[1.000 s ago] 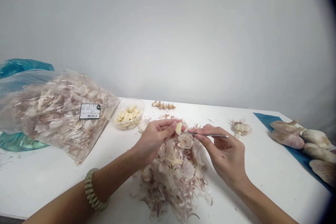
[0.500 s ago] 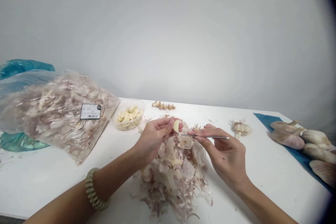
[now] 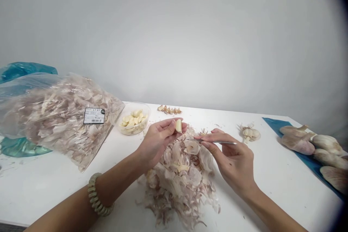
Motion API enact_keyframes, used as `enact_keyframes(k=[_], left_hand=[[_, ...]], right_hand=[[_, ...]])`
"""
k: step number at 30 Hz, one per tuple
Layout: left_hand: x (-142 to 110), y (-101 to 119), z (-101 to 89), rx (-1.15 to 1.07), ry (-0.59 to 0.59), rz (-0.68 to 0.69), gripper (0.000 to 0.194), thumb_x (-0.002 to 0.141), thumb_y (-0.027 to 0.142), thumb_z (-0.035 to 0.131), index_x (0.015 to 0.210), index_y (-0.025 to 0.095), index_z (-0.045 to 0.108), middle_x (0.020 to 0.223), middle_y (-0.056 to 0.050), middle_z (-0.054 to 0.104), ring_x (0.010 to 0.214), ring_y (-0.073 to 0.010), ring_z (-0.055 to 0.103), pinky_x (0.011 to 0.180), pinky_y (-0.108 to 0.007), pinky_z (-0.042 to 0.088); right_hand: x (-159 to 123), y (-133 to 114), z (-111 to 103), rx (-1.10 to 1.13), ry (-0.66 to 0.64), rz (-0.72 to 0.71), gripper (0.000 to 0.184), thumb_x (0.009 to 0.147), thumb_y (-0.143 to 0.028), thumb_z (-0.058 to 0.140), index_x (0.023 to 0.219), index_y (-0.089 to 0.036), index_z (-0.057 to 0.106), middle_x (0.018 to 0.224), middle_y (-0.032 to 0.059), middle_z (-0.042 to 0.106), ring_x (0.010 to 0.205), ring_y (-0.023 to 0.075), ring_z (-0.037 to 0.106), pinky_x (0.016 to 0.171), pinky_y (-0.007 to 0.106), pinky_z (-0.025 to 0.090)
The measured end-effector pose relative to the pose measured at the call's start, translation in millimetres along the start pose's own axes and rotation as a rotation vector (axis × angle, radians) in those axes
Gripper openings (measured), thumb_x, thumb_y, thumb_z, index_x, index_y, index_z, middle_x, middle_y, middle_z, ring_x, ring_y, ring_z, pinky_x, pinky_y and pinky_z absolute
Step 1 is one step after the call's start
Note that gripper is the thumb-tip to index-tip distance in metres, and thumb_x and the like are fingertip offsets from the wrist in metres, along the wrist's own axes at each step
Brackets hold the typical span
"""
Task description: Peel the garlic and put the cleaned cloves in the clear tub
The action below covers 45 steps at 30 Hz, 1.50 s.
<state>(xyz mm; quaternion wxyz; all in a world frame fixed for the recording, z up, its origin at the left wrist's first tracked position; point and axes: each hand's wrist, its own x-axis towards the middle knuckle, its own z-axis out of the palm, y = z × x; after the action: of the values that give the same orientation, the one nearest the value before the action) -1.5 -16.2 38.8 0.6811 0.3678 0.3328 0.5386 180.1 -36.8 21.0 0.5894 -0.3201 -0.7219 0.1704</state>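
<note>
Between the thumb and fingers of my left hand (image 3: pixel 159 141) is a pale garlic clove (image 3: pixel 178 126), peeled on the side facing me. My right hand (image 3: pixel 232 159) pinches a thin metal tool (image 3: pixel 217 141), perhaps a small knife; its narrow tip points left, just below and to the right of the clove, apart from it. Under both hands lies a heap of garlic skins (image 3: pixel 182 185). Beyond my left wrist stands a clear plastic tub (image 3: pixel 133 130) with peeled cloves (image 3: pixel 134 119) in it.
A large clear bag of garlic skins (image 3: pixel 67 112) bulges on the left. Several unpeeled cloves (image 3: pixel 169 110) line the table's back edge. A partly broken garlic bulb (image 3: pixel 250 133) sits beyond my right hand. Whole bulbs (image 3: pixel 297 139) rest on a blue sheet (image 3: pixel 277 125) at right.
My left hand has shifted slightly left and up, turning the clove so that a broader face shows. The clove is farther from the tool's tip. My right hand is almost still.
</note>
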Motion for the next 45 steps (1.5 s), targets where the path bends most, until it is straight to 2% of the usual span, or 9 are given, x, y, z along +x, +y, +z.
enact_keyframes(k=[5, 11, 20, 26, 32, 36, 41, 45], left_hand=[[-1, -3, 0.3, 0.018, -0.052, 0.0, 0.018, 0.078, 0.025, 0.067, 0.092, 0.014, 0.07, 0.092, -0.008, 0.07, 0.092, -0.0154, 0.061, 0.095, -0.03, 0.044], [-3, -4, -1.4, 0.076, -0.132, 0.019, 0.021, 0.078, 0.032, 0.066, 0.083, 0.012, 0.071, 0.094, -0.009, 0.067, 0.097, -0.0182, 0.059, 0.095, -0.031, 0.042], [-3, -6, -0.5, 0.099, -0.14, -0.024, 0.021, 0.079, 0.033, 0.065, 0.085, 0.014, 0.072, 0.094, -0.008, 0.068, 0.093, -0.017, 0.059, 0.092, -0.03, 0.042], [-5, -8, 0.7, 0.064, -0.151, -0.051, 0.02, 0.081, 0.032, 0.062, 0.085, 0.015, 0.071, 0.094, -0.006, 0.067, 0.088, -0.0137, 0.057, 0.09, -0.028, 0.042], [-4, -10, 1.4, -0.022, -0.171, -0.064, 0.018, 0.082, 0.028, 0.061, 0.084, 0.013, 0.071, 0.086, -0.005, 0.065, 0.084, -0.0115, 0.057, 0.086, -0.024, 0.042], [-3, -11, -0.8, -0.036, -0.184, -0.059, 0.017, 0.082, 0.028, 0.062, 0.085, 0.013, 0.071, 0.089, -0.005, 0.065, 0.085, -0.0108, 0.056, 0.086, -0.022, 0.042], [-3, -11, -2.1, -0.033, -0.198, -0.05, 0.017, 0.081, 0.027, 0.063, 0.084, 0.013, 0.071, 0.089, -0.004, 0.065, 0.084, -0.0101, 0.055, 0.086, -0.022, 0.041], [-3, -10, -0.5, -0.027, -0.205, -0.038, 0.017, 0.083, 0.027, 0.061, 0.083, 0.012, 0.07, 0.087, -0.004, 0.065, 0.084, -0.01, 0.056, 0.085, -0.021, 0.041]], right_hand=[[1, 1, 2, 0.027, 0.04, 0.018, 0.023, 0.078, -0.008, 0.063, 0.091, -0.026, 0.067, 0.087, 0.0015, 0.073, 0.081, 0.0211, 0.065, 0.074, 0.041, 0.049], [0, 0, 1, 0.038, -0.004, 0.013, 0.023, 0.078, -0.008, 0.062, 0.091, -0.027, 0.068, 0.089, 0.0018, 0.073, 0.082, 0.0217, 0.066, 0.074, 0.042, 0.05], [0, -2, 2, -0.003, 0.008, -0.101, 0.033, 0.075, -0.003, 0.064, 0.093, -0.03, 0.069, 0.088, 0.0004, 0.074, 0.079, 0.0218, 0.069, 0.08, 0.045, 0.046], [-1, -5, 2, -0.046, 0.025, -0.124, 0.031, 0.074, -0.004, 0.066, 0.09, -0.03, 0.068, 0.086, -0.0007, 0.074, 0.078, 0.0216, 0.07, 0.083, 0.044, 0.046], [-1, -8, 3, 0.005, 0.026, -0.108, 0.031, 0.074, -0.003, 0.066, 0.089, -0.03, 0.068, 0.088, -0.0018, 0.074, 0.079, 0.0214, 0.07, 0.082, 0.043, 0.048], [-2, -9, 4, 0.022, 0.037, -0.067, 0.029, 0.074, -0.004, 0.067, 0.089, -0.028, 0.068, 0.086, -0.002, 0.074, 0.08, 0.0208, 0.07, 0.081, 0.042, 0.051], [-3, -6, 3, 0.097, 0.049, -0.019, 0.031, 0.075, -0.003, 0.065, 0.092, -0.028, 0.069, 0.09, -0.003, 0.074, 0.082, 0.0183, 0.069, 0.087, 0.04, 0.048], [-3, -6, 4, 0.141, 0.051, -0.001, 0.031, 0.075, -0.003, 0.064, 0.092, -0.029, 0.068, 0.091, -0.0042, 0.073, 0.083, 0.0158, 0.068, 0.085, 0.036, 0.049]])
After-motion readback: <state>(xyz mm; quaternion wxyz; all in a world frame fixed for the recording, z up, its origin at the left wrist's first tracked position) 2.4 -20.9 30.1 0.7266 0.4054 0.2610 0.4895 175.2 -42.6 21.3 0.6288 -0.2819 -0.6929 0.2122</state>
